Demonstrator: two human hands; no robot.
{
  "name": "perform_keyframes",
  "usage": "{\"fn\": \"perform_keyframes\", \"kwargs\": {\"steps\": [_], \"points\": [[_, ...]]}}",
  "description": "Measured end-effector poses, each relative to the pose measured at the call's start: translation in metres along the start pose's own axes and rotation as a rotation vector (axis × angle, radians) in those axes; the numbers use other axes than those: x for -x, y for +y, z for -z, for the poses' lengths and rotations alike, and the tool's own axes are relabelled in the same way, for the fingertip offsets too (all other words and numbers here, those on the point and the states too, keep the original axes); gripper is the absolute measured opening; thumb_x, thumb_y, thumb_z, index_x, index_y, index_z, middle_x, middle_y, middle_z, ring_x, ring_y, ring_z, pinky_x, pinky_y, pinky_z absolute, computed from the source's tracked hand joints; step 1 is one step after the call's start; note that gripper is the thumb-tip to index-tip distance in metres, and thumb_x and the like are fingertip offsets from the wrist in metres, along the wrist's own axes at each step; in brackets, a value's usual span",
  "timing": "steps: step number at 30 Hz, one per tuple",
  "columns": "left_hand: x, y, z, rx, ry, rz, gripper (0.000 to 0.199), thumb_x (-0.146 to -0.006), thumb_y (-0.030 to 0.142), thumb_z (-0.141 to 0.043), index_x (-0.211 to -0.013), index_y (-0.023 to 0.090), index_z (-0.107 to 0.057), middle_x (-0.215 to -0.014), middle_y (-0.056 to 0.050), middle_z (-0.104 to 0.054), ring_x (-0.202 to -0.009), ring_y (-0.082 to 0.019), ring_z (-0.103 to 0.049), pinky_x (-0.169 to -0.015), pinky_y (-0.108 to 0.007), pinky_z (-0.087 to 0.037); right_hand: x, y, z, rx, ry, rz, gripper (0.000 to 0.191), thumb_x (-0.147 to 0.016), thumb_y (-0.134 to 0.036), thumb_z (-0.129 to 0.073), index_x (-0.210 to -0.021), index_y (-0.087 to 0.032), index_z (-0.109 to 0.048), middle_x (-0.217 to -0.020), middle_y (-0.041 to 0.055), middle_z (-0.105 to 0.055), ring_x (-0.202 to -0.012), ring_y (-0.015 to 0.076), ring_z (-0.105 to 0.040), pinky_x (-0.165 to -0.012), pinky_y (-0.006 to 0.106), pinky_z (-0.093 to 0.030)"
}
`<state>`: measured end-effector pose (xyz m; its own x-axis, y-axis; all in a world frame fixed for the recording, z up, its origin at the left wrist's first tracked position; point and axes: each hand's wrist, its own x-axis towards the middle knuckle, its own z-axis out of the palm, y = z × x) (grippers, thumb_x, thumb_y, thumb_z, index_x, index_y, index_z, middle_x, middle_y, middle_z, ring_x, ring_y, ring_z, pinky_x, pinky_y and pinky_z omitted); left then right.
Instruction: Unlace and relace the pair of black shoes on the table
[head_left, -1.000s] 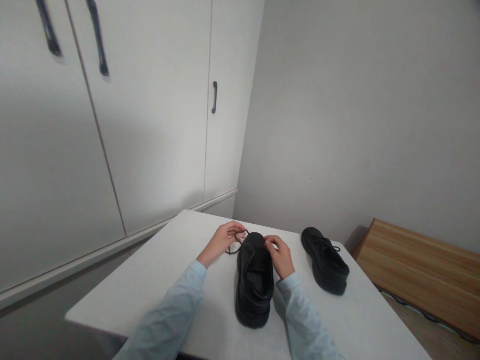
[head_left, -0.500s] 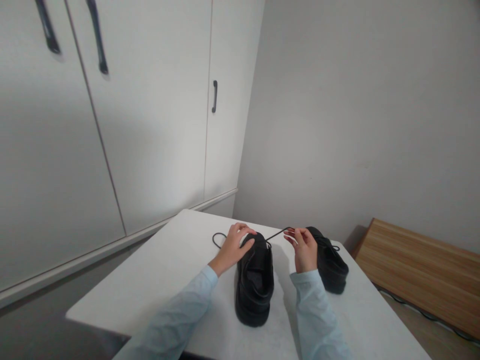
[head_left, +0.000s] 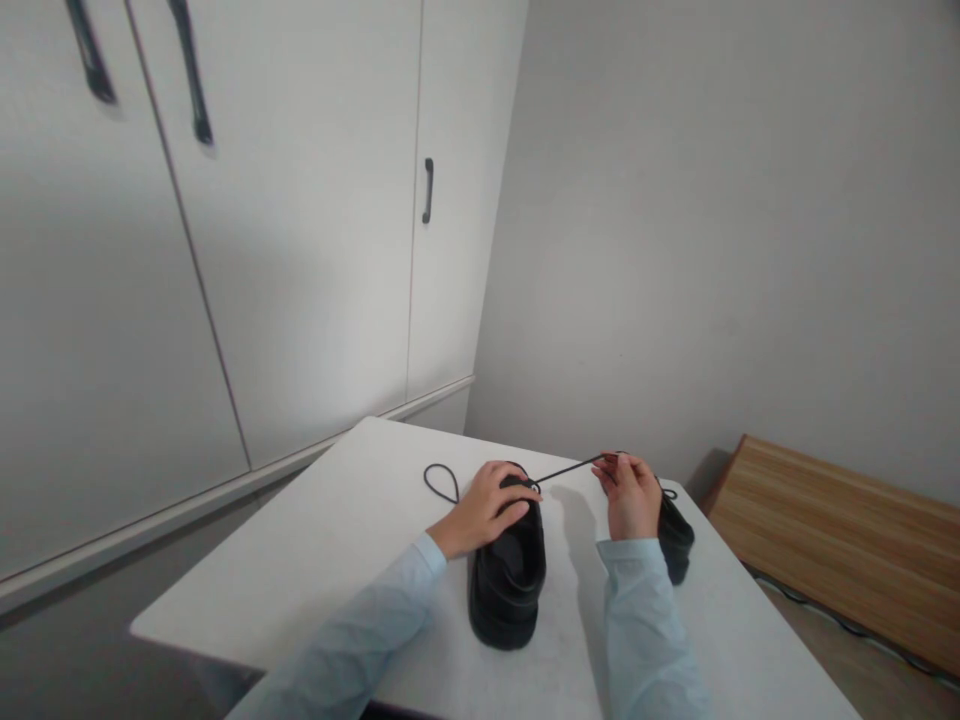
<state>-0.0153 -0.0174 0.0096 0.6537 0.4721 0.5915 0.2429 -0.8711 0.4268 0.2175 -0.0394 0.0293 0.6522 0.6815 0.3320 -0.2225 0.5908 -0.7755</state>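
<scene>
A black shoe (head_left: 506,590) stands on the white table with its heel toward me. My left hand (head_left: 491,505) rests over its front and tongue, fingers spread across the lacing. From the shoe a black lace (head_left: 570,469) runs taut up to the right, its far part pinched in my right hand (head_left: 630,495). Left of the shoe, a loop of lace (head_left: 441,482) lies on the table. Behind my right hand and wrist sits a second black shoe (head_left: 676,540), partly hidden.
The white table (head_left: 300,580) reaches toward a grey wall. White cabinets (head_left: 315,250) with dark handles stand on the left. At the right, a wood-grain board (head_left: 840,540) lies beyond the table edge, a cable beneath it.
My right hand has moved right, drawing the lace out longer and straighter. My left hand has shifted right, farther over the front of the shoe. The lace loop at the left shows more fully.
</scene>
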Motion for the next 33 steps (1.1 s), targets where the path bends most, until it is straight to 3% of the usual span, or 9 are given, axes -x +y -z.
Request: {"fn": "perform_keyframes", "kwargs": {"steps": [4,9,19,23,26,30,33], "points": [[0.0,-0.001,0.004,-0.032,0.014,0.005,0.031,-0.092,0.037,-0.039,-0.102,0.026,-0.066,-0.102,-0.005,-0.057,-0.102,-0.02,-0.043,-0.097,-0.038,-0.032,-0.005,-0.001,0.006,-0.032,0.042,0.002,0.029,-0.059,-0.034,-0.075,-0.072,-0.017,-0.055,-0.068,-0.002,-0.068,-0.055,0.0101,-0.064,-0.052,0.021,-0.053],[0.002,-0.007,0.002,-0.078,0.056,-0.017,0.028,-0.09,0.036,-0.044,-0.093,0.024,-0.07,-0.1,-0.006,-0.057,-0.098,-0.02,-0.043,-0.092,-0.038,-0.033,-0.01,-0.005,0.013,-0.05,0.084,0.018,0.028,-0.06,-0.034,-0.073,-0.072,-0.018,-0.054,-0.067,-0.0025,-0.069,-0.054,0.0099,-0.064,-0.053,0.023,-0.053],[0.001,-0.011,0.001,-0.083,0.023,0.024,0.027,-0.088,0.034,-0.047,-0.089,0.024,-0.072,-0.088,-0.006,-0.058,-0.09,-0.02,-0.045,-0.085,-0.037,-0.036,-0.019,-0.013,0.031,-0.059,0.163,0.117,0.023,-0.069,-0.034,-0.067,-0.072,-0.021,-0.049,-0.07,-0.0038,-0.067,-0.057,0.0117,-0.064,-0.058,0.028,-0.051],[0.002,-0.011,0.0,-0.053,0.028,0.036,0.023,-0.084,0.026,-0.051,-0.097,0.027,-0.07,-0.092,-0.005,-0.054,-0.092,-0.019,-0.045,-0.087,-0.036,-0.037,-0.012,-0.016,0.021,-0.071,0.037,0.15,0.026,-0.071,-0.039,-0.067,-0.079,-0.024,-0.047,-0.06,-0.0084,-0.061,-0.054,0.0118,-0.061,-0.063,0.035,-0.053],[0.003,-0.01,0.001,-0.011,0.018,0.047,0.025,-0.082,0.023,-0.053,-0.102,0.028,-0.067,-0.097,-0.005,-0.052,-0.096,-0.019,-0.044,-0.091,-0.035,-0.037,-0.007,-0.015,0.015,-0.034,-0.079,0.135,0.025,-0.071,-0.039,-0.068,-0.08,-0.023,-0.051,-0.054,-0.0111,-0.053,-0.046,0.0075,-0.052,-0.064,0.033,-0.052],[0.003,-0.01,0.002,0.022,0.01,0.057,0.026,-0.081,0.022,-0.054,-0.104,0.028,-0.067,-0.099,-0.004,-0.051,-0.098,-0.019,-0.043,-0.093,-0.035,-0.036,-0.007,-0.006,0.014,0.271,-0.213,0.073,0.026,-0.07,-0.041,-0.068,-0.079,-0.017,-0.063,-0.05,-0.0084,-0.049,-0.047,0.0076,-0.049,-0.064,0.029,-0.051],[0.003,-0.011,0.002,0.029,0.012,0.056,0.025,-0.081,0.022,-0.054,-0.102,0.027,-0.067,-0.098,-0.005,-0.051,-0.097,-0.019,-0.044,-0.092,-0.035,-0.036,-0.006,0.001,0.013,0.515,-0.414,0.016,0.031,-0.068,-0.042,-0.068,-0.078,-0.013,-0.068,-0.05,-0.0041,-0.053,-0.05,0.0106,-0.051,-0.057,0.027,-0.048]]}}
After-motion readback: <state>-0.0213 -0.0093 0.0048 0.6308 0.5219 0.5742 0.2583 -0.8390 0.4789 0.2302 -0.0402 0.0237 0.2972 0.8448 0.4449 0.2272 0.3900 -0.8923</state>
